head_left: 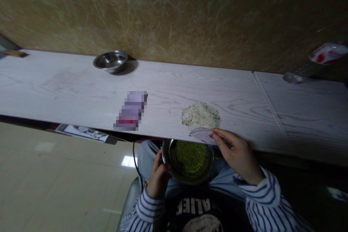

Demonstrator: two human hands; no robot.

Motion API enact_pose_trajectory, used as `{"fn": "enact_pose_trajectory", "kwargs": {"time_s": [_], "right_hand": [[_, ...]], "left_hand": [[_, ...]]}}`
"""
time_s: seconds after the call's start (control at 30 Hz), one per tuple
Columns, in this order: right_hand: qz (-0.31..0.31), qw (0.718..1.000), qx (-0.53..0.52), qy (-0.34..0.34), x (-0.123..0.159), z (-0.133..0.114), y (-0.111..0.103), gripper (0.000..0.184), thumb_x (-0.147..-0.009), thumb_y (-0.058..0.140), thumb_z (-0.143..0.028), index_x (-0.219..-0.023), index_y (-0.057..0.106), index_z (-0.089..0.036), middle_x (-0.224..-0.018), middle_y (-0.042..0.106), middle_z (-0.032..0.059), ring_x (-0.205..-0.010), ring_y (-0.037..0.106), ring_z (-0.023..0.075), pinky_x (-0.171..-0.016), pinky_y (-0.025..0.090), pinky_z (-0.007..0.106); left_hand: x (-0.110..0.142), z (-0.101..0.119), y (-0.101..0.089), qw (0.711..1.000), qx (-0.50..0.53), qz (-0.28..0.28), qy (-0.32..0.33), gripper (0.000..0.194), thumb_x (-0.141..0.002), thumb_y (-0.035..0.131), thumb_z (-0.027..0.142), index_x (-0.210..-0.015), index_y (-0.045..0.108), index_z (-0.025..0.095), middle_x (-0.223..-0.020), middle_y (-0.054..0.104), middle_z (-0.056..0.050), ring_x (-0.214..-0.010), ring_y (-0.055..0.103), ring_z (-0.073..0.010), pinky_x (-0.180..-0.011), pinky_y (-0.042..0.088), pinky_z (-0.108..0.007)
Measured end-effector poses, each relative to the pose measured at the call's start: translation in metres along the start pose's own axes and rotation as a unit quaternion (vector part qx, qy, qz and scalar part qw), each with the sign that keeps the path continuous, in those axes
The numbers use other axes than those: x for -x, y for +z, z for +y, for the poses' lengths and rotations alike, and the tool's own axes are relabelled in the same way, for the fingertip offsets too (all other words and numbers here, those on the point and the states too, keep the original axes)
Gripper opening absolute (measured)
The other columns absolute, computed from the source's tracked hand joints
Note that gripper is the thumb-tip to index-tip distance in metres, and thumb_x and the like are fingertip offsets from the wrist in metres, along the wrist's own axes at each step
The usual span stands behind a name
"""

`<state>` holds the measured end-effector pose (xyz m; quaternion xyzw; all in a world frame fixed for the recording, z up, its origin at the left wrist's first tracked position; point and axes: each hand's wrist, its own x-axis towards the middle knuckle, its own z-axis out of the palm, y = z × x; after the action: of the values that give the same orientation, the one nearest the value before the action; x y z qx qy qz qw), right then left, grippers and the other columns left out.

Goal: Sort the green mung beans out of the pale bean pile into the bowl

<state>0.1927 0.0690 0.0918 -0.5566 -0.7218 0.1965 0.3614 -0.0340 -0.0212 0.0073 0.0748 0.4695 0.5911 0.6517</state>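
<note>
My left hand [159,174] grips the left rim of a steel bowl [166,154] held over my lap, just below the table edge. Many small green beans [191,157], like mung beans, lie in it. Between the thumb and fingers of my right hand [236,150] is a clear plastic protractor [201,135], its curved edge towards the pile. That pile of white rice grains [201,114] mixed with some green beans lies on the table just beyond the protractor.
A second steel bowl [111,61] stands at the back of the white wood-grain table [163,79]. A pixelated phone-like object [132,110] lies left of the pile. At the far right a clear bottle [315,61] with a red-and-white label stands by the wall.
</note>
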Motion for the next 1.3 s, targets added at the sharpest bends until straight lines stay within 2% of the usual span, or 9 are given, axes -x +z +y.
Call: {"fn": "enact_pose_trajectory", "kwargs": {"time_s": [0.27,0.4,0.53,0.73,0.9,1.03,1.17,1.3], "right_hand": [[-0.021,0.999,-0.013,-0.033,-0.002,-0.011,0.003,0.024,-0.095,0.058,-0.029,-0.102,0.079,-0.021,-0.096,0.082,0.0074,-0.085,0.079,0.0222,-0.079,0.064,0.035],[-0.005,1.000,-0.009,-0.023,-0.001,-0.012,0.006,0.023,-0.095,0.059,-0.029,-0.104,0.079,-0.022,-0.098,0.082,0.0079,-0.086,0.079,0.0226,-0.079,0.064,0.035],[0.008,1.000,-0.007,-0.020,-0.002,-0.011,0.012,0.023,-0.095,0.059,-0.028,-0.106,0.079,-0.022,-0.101,0.082,0.0075,-0.088,0.079,0.0227,-0.081,0.064,0.034],[0.048,0.999,0.020,0.017,-0.008,-0.004,0.012,0.025,-0.093,0.060,-0.031,-0.106,0.080,-0.022,-0.103,0.082,0.0087,-0.091,0.079,0.0258,-0.080,0.065,0.035],[0.055,0.998,0.012,0.010,-0.008,-0.010,0.013,0.024,-0.093,0.060,-0.031,-0.105,0.080,-0.022,-0.102,0.082,0.0083,-0.091,0.079,0.0250,-0.082,0.065,0.035],[0.036,0.999,0.007,-0.012,-0.007,-0.018,0.021,0.024,-0.094,0.058,-0.028,-0.105,0.079,-0.023,-0.100,0.082,0.0075,-0.088,0.079,0.0236,-0.079,0.065,0.034],[0.050,0.999,0.021,0.002,-0.009,-0.011,0.019,0.025,-0.094,0.059,-0.029,-0.106,0.079,-0.023,-0.100,0.082,0.0081,-0.087,0.079,0.0244,-0.080,0.065,0.035],[0.064,0.997,0.028,0.018,-0.010,-0.001,0.012,0.026,-0.093,0.060,-0.033,-0.106,0.080,-0.023,-0.102,0.082,0.0084,-0.090,0.079,0.0256,-0.083,0.065,0.036]], "left_hand": [[0.000,0.001,0.001,1.000,-0.011,-0.003,0.007,0.053,-0.066,0.072,0.023,-0.119,0.070,0.027,-0.099,0.073,-0.004,-0.085,0.064,-0.0250,-0.076,0.053,-0.036],[0.000,0.002,0.001,1.000,-0.011,-0.003,0.007,0.054,-0.066,0.071,0.022,-0.120,0.070,0.027,-0.097,0.073,-0.004,-0.079,0.062,-0.0224,-0.068,0.051,-0.032],[0.000,0.000,-0.002,1.000,-0.008,0.010,0.002,0.056,-0.066,0.074,0.024,-0.122,0.069,0.027,-0.102,0.074,-0.005,-0.083,0.062,-0.0245,-0.064,0.049,-0.031],[-0.001,0.000,-0.004,1.000,-0.004,0.014,0.003,0.063,-0.066,0.073,0.024,-0.129,0.067,0.029,-0.109,0.074,-0.006,-0.095,0.065,-0.0298,-0.075,0.054,-0.037],[-0.001,0.001,-0.004,1.000,-0.002,0.014,0.002,0.057,-0.065,0.074,0.023,-0.123,0.069,0.028,-0.103,0.074,-0.005,-0.085,0.065,-0.0262,-0.064,0.051,-0.032],[-0.002,0.001,-0.005,1.000,-0.001,0.007,0.009,0.052,-0.066,0.073,0.023,-0.119,0.072,0.027,-0.104,0.075,-0.006,-0.088,0.065,-0.0264,-0.066,0.051,-0.032],[-0.003,0.001,-0.005,1.000,-0.009,-0.001,0.008,0.054,-0.066,0.074,0.025,-0.119,0.071,0.027,-0.099,0.074,-0.006,-0.085,0.065,-0.0270,-0.064,0.051,-0.033],[-0.002,0.001,-0.004,1.000,-0.010,0.006,0.008,0.055,-0.066,0.074,0.026,-0.121,0.070,0.028,-0.105,0.074,-0.006,-0.089,0.066,-0.0287,-0.069,0.053,-0.036]]}}
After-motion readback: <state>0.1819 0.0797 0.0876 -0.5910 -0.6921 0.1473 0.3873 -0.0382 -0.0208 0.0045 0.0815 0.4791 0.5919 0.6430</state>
